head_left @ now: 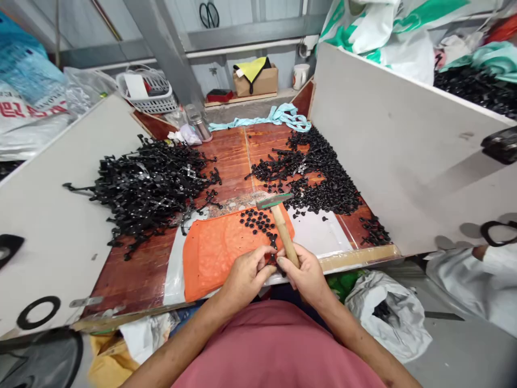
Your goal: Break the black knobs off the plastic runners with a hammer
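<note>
Firmly, right hand [307, 274] fingers clamp a wooden hammer [283, 229]; left hand [245, 276] fingers pinch a black piece [273, 261].

tangled black parts pile [149, 188] at 10 o'clock, small black pieces heap [323, 178] at 1. white basket [149, 94] at 11; cardboard box [255, 81], mug [301, 75], teal cloth [278, 117] at 12.

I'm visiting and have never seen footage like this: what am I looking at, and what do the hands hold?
No machine here: a camera on a person's head looks down at their two bare hands. The right hand grips a wooden-handled hammer with a greenish metal head. The left hand pinches a small black part. Below lies an orange mat on a reddish wooden table, with a tangled heap of black plastic pieces left and a pile of small black round parts right.
</note>
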`<state>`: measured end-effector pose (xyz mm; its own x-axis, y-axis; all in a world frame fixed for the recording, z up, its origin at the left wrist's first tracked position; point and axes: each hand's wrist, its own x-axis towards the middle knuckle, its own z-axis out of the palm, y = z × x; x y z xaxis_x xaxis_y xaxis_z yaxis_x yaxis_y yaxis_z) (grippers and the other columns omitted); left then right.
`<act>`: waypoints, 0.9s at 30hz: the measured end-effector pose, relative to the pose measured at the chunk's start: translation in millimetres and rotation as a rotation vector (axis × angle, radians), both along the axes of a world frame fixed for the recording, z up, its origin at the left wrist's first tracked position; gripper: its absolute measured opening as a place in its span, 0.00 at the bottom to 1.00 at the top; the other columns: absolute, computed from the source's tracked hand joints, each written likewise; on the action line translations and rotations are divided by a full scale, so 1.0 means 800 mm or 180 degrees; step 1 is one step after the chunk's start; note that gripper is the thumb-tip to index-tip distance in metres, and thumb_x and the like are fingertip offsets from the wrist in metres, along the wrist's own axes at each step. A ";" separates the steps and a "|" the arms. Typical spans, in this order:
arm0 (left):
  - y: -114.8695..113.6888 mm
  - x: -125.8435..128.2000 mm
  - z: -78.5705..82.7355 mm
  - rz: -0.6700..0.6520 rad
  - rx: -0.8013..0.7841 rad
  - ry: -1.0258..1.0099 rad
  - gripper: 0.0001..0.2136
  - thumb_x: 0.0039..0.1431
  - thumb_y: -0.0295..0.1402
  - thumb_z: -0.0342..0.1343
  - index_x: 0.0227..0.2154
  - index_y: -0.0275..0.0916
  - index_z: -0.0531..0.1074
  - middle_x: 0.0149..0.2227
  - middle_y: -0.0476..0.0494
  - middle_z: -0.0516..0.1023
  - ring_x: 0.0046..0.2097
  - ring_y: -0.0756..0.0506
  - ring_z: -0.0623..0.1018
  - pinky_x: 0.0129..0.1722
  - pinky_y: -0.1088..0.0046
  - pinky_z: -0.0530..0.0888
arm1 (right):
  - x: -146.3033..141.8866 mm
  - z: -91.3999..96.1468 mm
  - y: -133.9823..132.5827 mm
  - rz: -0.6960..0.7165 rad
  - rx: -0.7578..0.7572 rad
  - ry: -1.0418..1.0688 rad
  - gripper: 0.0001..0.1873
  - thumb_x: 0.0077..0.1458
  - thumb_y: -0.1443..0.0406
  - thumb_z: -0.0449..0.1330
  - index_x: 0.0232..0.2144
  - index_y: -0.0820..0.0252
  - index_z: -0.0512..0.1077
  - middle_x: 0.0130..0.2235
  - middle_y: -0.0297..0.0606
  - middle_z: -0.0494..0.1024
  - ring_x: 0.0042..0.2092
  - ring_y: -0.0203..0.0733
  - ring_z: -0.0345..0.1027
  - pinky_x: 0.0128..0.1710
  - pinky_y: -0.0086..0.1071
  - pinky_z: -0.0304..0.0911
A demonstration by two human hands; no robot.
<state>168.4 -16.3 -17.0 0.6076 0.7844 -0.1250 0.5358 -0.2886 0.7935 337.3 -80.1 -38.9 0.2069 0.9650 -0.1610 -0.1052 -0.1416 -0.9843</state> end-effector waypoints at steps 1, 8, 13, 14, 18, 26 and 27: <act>0.000 -0.002 -0.002 0.0061 0.0031 -0.0025 0.12 0.63 0.35 0.56 0.47 0.41 0.75 0.24 0.56 0.65 0.28 0.50 0.67 0.32 0.73 0.62 | 0.000 -0.001 -0.001 -0.0114 0.0131 -0.0208 0.10 0.57 0.58 0.63 0.34 0.58 0.71 0.27 0.29 0.69 0.24 0.32 0.59 0.23 0.27 0.58; -0.014 -0.011 -0.008 0.0527 -0.0330 -0.0593 0.14 0.60 0.35 0.58 0.48 0.42 0.74 0.25 0.56 0.67 0.29 0.50 0.70 0.35 0.73 0.67 | 0.002 -0.016 -0.020 0.0079 -0.0104 -0.0315 0.11 0.59 0.57 0.64 0.33 0.56 0.68 0.24 0.25 0.65 0.22 0.32 0.55 0.21 0.26 0.54; -0.023 -0.011 -0.010 0.0628 -0.0327 -0.0838 0.14 0.59 0.34 0.60 0.48 0.43 0.71 0.24 0.57 0.69 0.29 0.49 0.71 0.37 0.71 0.68 | -0.011 -0.002 -0.034 0.0353 -0.0299 0.0597 0.18 0.58 0.51 0.64 0.39 0.55 0.64 0.27 0.27 0.71 0.17 0.28 0.49 0.15 0.25 0.47; -0.024 -0.012 -0.010 0.0643 -0.0322 -0.0833 0.14 0.58 0.34 0.60 0.47 0.43 0.71 0.24 0.57 0.68 0.29 0.49 0.71 0.37 0.71 0.68 | -0.013 0.001 -0.035 0.0318 -0.0325 0.0594 0.19 0.56 0.51 0.66 0.39 0.55 0.64 0.27 0.27 0.71 0.17 0.27 0.49 0.15 0.25 0.47; -0.018 -0.017 -0.007 0.0562 -0.0481 -0.0826 0.17 0.57 0.30 0.59 0.50 0.43 0.69 0.28 0.55 0.71 0.32 0.49 0.73 0.40 0.71 0.70 | -0.011 0.005 -0.030 0.0165 -0.0317 0.0104 0.12 0.55 0.58 0.64 0.37 0.55 0.66 0.25 0.24 0.65 0.19 0.29 0.50 0.18 0.25 0.51; -0.001 -0.014 0.007 0.0753 -0.1829 -0.1538 0.33 0.66 0.46 0.53 0.69 0.45 0.49 0.29 0.54 0.70 0.28 0.50 0.71 0.32 0.73 0.71 | -0.024 0.010 -0.014 0.0497 0.0114 -0.0811 0.04 0.54 0.66 0.60 0.33 0.55 0.67 0.28 0.29 0.69 0.28 0.36 0.62 0.30 0.29 0.60; -0.001 -0.011 0.004 0.0869 -0.1828 -0.1562 0.31 0.66 0.47 0.53 0.68 0.44 0.52 0.28 0.55 0.69 0.27 0.51 0.70 0.30 0.74 0.69 | -0.029 0.012 -0.012 0.0557 0.0143 -0.0849 0.03 0.55 0.66 0.59 0.34 0.55 0.68 0.27 0.29 0.70 0.28 0.36 0.62 0.30 0.29 0.60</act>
<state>159.7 -17.4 -14.0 0.4940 0.8074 -0.3225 0.0800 0.3272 0.9416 314.5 -89.9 -29.4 0.0662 0.9946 -0.0798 0.1794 -0.0905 -0.9796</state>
